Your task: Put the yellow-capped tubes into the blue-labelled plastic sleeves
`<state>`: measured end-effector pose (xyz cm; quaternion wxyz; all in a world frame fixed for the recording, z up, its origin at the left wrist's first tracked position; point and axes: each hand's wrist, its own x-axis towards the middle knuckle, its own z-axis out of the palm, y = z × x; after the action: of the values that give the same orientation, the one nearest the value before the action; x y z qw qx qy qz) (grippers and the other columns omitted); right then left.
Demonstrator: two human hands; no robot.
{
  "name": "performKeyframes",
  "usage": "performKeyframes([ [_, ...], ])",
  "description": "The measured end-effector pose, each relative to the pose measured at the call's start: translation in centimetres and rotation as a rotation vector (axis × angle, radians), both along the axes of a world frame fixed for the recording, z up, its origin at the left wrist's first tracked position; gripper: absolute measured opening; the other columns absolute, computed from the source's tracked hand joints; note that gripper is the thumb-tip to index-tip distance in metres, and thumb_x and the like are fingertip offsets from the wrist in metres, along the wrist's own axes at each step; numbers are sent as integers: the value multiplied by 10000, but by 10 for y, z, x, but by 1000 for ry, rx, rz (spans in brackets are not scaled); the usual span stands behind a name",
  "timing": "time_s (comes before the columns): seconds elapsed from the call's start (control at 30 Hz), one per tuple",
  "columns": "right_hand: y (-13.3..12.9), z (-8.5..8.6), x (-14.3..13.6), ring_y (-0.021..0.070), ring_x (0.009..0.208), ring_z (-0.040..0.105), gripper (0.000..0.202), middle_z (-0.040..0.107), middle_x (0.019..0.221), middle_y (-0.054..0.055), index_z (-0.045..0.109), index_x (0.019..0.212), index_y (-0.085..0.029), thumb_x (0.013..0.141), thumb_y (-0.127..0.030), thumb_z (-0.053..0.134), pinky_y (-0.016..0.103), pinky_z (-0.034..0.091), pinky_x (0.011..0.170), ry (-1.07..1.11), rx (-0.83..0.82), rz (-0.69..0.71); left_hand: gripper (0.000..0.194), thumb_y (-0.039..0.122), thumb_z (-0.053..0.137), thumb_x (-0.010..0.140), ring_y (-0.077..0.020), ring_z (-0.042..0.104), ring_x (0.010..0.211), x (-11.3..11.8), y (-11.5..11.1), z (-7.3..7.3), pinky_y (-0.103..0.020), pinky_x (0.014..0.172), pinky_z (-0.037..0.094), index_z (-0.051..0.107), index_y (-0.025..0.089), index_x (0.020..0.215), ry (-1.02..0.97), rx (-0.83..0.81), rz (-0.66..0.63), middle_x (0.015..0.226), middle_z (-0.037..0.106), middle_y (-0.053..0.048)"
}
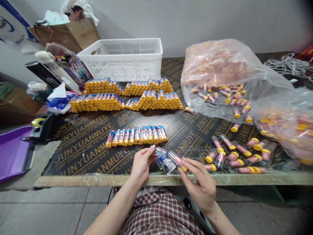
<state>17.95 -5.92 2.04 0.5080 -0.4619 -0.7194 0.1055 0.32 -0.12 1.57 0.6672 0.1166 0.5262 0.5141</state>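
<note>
My left hand [144,162] pinches a clear plastic sleeve with blue print [166,163] above the table's front edge. Between the fingers and thumb of my right hand [199,179] is a clear tube with a yellow cap [176,159] and pink contents. The tube's far end is close to the sleeve; I cannot tell whether they touch. Just beyond my hands stands a row of blue-labelled tubes [137,135] with yellow ends. To the right lie several loose unlabelled tubes [232,151] with yellow caps.
Stacked labelled tubes [97,101] line the back in front of a white plastic basket [122,65]. A large clear bag [217,65] spills tubes at the right. A purple dustpan [14,150] is at far left. The table's wooden edge [97,180] runs before me.
</note>
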Motion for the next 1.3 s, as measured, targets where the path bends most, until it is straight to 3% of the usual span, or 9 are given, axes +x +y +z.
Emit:
performKeyframes([
  [0.37, -3, -5, -4, 175, 988, 619, 581, 625, 1093, 86, 549, 1267, -231, 766, 64, 575, 296, 538, 850, -78, -1, 133, 323, 360, 849, 484, -80, 547, 569, 4, -3, -1, -195, 560, 479, 683, 104, 588, 133, 46, 54, 596, 632, -9],
  [0.63, -1, -12, 0, 179, 1011, 572, 481, 541, 1108, 79, 554, 1253, -273, 837, -34, 514, 310, 523, 849, 50, -251, 242, 321, 265, 833, 552, -105, 609, 632, 8, -10, 9, -239, 631, 518, 659, 140, 791, -4, 107, -100, 712, 676, -6],
  [0.8, 4, -16, 1, 170, 917, 565, 540, 537, 978, 42, 499, 1289, -308, 801, -113, 622, 305, 526, 805, 34, -250, 280, 353, 254, 830, 567, -104, 618, 616, 6, -11, 12, -225, 628, 498, 674, 103, 845, -48, 69, -298, 709, 682, -34],
  [0.9, 9, -13, 3, 232, 1098, 506, 648, 478, 1172, 82, 433, 1337, -293, 744, -136, 643, 390, 484, 926, 15, -230, 239, 297, 271, 815, 591, -110, 623, 634, 6, -12, 13, -225, 635, 492, 689, 84, 784, -51, 72, -380, 721, 684, -49],
  [1.0, 12, -8, 3, 297, 1312, 338, 758, 306, 1422, 112, 336, 1387, -252, 684, -105, 580, 478, 377, 1049, 6, -273, 304, 319, 261, 828, 568, -107, 620, 627, 7, -15, 16, -227, 640, 483, 699, 96, 808, -48, 60, -437, 713, 685, -40],
  [1.07, 14, -6, 3, 311, 1361, 269, 811, 256, 1471, 116, 294, 1403, -231, 646, -84, 546, 503, 331, 1080, 8, -304, 362, 330, 246, 848, 528, -93, 602, 592, 9, -17, 18, -219, 620, 469, 698, 105, 786, -39, 35, -471, 691, 679, -25],
  [1.3, 14, -15, 0, 266, 1248, 458, 872, 427, 1350, 94, 276, 1406, -245, 588, -51, 506, 438, 408, 1048, 148, -386, 455, 359, 262, 866, 482, -92, 584, 569, 12, -22, 19, -220, 599, 440, 700, 111, 763, -38, -3, -504, 673, 676, -25],
])
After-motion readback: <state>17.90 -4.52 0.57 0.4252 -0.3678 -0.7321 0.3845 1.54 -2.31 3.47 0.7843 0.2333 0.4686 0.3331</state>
